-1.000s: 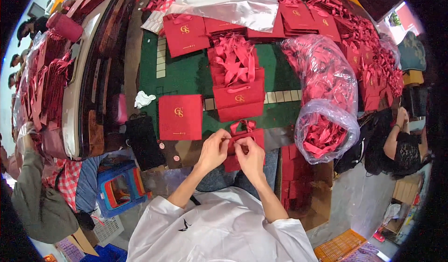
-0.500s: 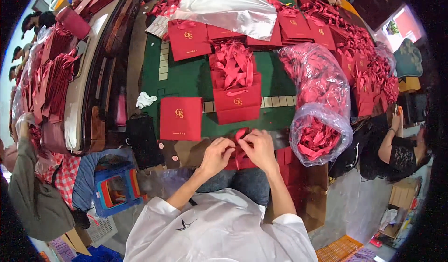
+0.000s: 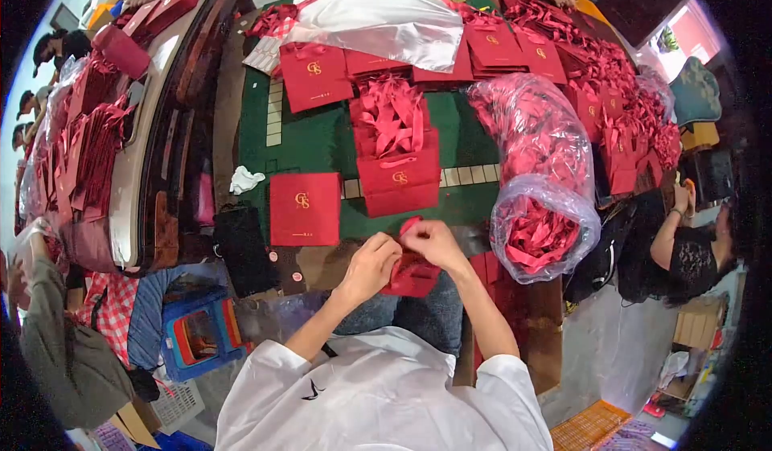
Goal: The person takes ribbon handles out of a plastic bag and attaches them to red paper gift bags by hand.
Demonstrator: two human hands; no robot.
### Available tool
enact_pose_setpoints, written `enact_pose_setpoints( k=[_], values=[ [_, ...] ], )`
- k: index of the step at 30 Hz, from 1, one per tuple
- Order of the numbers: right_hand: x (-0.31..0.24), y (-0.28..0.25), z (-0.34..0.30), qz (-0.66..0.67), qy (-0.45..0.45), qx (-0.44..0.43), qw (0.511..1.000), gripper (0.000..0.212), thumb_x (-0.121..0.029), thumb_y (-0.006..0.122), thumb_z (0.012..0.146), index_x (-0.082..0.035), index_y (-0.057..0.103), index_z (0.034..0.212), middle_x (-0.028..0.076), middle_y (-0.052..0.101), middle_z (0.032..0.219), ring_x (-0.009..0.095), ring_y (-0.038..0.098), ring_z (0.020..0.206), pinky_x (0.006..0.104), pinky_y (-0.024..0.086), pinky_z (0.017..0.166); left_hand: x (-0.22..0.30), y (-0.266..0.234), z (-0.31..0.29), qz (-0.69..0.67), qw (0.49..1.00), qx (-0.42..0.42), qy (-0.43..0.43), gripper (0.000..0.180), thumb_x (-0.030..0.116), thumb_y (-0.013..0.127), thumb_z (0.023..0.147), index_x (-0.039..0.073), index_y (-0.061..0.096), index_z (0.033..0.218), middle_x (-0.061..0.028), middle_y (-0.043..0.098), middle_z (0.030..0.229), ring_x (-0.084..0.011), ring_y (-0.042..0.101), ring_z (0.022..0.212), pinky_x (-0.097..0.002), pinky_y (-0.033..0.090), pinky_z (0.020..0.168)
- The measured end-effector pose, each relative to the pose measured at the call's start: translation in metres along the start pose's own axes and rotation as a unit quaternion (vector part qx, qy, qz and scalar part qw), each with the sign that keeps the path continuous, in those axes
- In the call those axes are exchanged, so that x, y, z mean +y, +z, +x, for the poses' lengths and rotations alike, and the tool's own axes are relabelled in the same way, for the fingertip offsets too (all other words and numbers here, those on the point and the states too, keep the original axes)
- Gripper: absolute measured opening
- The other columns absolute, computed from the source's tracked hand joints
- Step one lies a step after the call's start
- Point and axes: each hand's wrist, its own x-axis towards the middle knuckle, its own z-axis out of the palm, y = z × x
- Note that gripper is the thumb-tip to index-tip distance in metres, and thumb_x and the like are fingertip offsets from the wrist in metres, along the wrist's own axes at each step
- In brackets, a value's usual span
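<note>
— Hands: how are they set?
— Both the left hand (image 3: 371, 264) and right hand (image 3: 434, 243) are closed on a red paper bag (image 3: 412, 274), held just below the green table (image 3: 322, 141) edge.
— And nearby?
— A flat red bag (image 3: 305, 208) is laid on that table, left of the hands.

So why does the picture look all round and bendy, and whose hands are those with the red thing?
The camera sits on a person's head and looks down, and its wide lens bends the edges. The two hands are that person's own: the left hand and the right hand together hold a small red paper bag over the lap. In front is a green table with a flat red bag, a pile of red bags with ribbon handles and a clear plastic sack of red ribbons.
</note>
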Motion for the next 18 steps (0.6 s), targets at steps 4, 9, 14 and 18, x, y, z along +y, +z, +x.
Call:
enact_pose_setpoints(
  k=[4,9,14,18],
  values=[
    [-0.006,-0.002,0.005,0.0,-0.033,0.104,0.994,0.018,-0.015,0.066,0.084,0.001,0.071,0.091,0.005,0.07,0.081,0.011,0.063,0.076,0.0277,0.05,0.069,-0.004,0.001,0.0,-0.017,1.0,-0.013,-0.013,0.012,-0.003,0.064,0.081,0.002,0.061,0.091,-0.0139,0.058,0.089,-0.0327,0.06,0.08,-0.0377,0.05,0.07],
    [-0.022,-0.016,-0.01,-0.068,-0.076,0.216,0.971,0.017,-0.019,0.066,0.086,-0.003,0.071,0.087,0.013,0.068,0.086,0.024,0.067,0.076,0.0341,0.051,0.071,-0.02,-0.003,0.002,-0.004,0.995,0.028,-0.097,0.012,0.003,0.066,0.084,0.002,0.063,0.095,-0.0137,0.06,0.087,-0.0249,0.061,0.067,-0.0329,0.048,0.059],
    [-0.024,-0.016,-0.021,-0.193,-0.063,0.148,0.968,0.017,-0.022,0.069,0.082,-0.005,0.07,0.084,0.013,0.064,0.078,0.03,0.065,0.072,0.0403,0.05,0.066,-0.018,0.004,0.011,0.007,0.99,0.048,-0.136,0.015,0.009,0.069,0.083,0.003,0.061,0.095,-0.0133,0.063,0.083,-0.0273,0.062,0.067,-0.0353,0.048,0.057],
    [-0.009,-0.002,-0.008,-0.326,-0.042,0.16,0.931,0.021,-0.027,0.074,0.076,-0.007,0.071,0.08,0.016,0.065,0.079,0.034,0.065,0.075,0.0439,0.051,0.067,-0.018,0.012,0.023,0.102,0.976,0.029,-0.193,0.027,0.021,0.075,0.079,0.005,0.058,0.095,-0.0101,0.064,0.072,-0.0285,0.064,0.064,-0.0389,0.049,0.058]
  ],
)
